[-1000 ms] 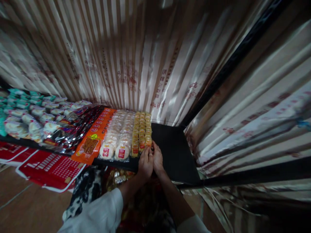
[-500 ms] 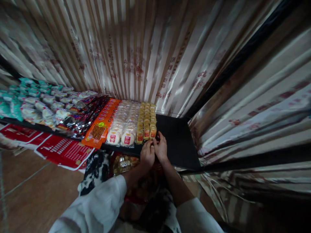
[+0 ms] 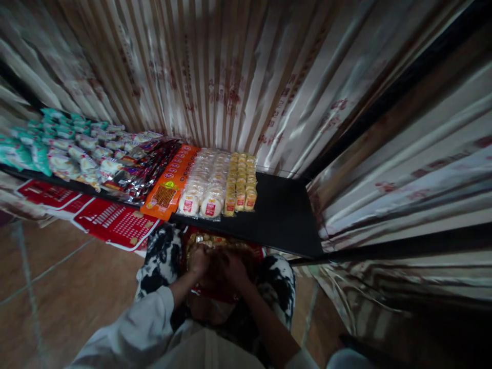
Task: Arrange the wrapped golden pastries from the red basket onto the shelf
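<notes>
Below the shelf edge, between my knees, my left hand (image 3: 200,260) and my right hand (image 3: 233,267) reach into a red bag (image 3: 223,293) of gold-wrapped snack packets (image 3: 207,239). Shadow and blur hide the fingers of both hands, so any packet in them cannot be made out. Above them, on the black shelf (image 3: 286,218), small yellow-wrapped snack packets (image 3: 241,179) stand in three rows. To their left are two rows of clear-wrapped round white crackers (image 3: 211,206). Neither hand touches the shelf.
Further left on the shelf lie an orange snack bag (image 3: 163,197), dark red packets (image 3: 154,169), white packets (image 3: 82,159) and teal packets (image 3: 38,151). A pleated curtain (image 3: 230,77) hangs behind. Dark posts rise at the right. Red printed sheeting (image 3: 115,220) hangs below the shelf.
Both hands have left the front of the yellow packet rows and moved down toward me into the red bag. The view has shifted slightly.
</notes>
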The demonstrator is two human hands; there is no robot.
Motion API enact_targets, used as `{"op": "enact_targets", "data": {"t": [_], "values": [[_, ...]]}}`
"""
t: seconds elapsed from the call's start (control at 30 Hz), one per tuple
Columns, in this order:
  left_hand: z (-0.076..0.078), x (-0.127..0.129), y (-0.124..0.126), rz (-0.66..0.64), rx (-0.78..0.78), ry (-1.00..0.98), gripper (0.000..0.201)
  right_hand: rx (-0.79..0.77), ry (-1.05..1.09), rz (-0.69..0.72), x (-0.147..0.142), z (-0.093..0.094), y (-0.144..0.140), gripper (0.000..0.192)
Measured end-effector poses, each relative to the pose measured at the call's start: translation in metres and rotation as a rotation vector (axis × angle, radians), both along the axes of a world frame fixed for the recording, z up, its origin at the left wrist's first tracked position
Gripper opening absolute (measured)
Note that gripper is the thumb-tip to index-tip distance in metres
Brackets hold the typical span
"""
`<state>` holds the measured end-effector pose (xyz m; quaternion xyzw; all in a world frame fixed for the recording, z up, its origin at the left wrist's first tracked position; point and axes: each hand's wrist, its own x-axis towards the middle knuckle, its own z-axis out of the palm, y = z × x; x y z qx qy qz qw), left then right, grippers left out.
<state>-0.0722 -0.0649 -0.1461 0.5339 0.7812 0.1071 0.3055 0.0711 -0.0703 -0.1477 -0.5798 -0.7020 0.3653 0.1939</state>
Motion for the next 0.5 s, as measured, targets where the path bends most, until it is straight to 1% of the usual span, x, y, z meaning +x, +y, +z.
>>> {"op": "enact_targets", "data": {"t": [0.07,0.13,0.2,0.3,0.4,0.5], "values": [[-0.006,-0.010,0.001,-0.063,-0.053,0.086,0.032,-0.050,-0.079,0.066,-0.005,-0.013,-0.002,0.035],[-0.010,-0.014,0.000,-0.103,-0.076,0.110,0.032,-0.084,-0.158,0.090,-0.008,-0.020,-0.001,0.038],[-0.012,-0.012,-0.002,-0.134,-0.042,0.113,0.031,-0.113,-0.267,0.052,-0.008,-0.026,-0.001,0.039],[-0.013,-0.003,-0.006,-0.222,0.013,0.107,0.036,-0.124,-0.403,-0.012,-0.007,-0.033,0.000,0.041],[-0.012,0.007,-0.010,-0.306,0.011,0.052,0.042,-0.127,-0.399,-0.015,-0.005,-0.042,-0.002,0.045],[-0.012,0.013,-0.015,-0.355,0.069,-0.021,0.047,-0.150,-0.258,-0.033,-0.005,-0.051,-0.003,0.049]]}}
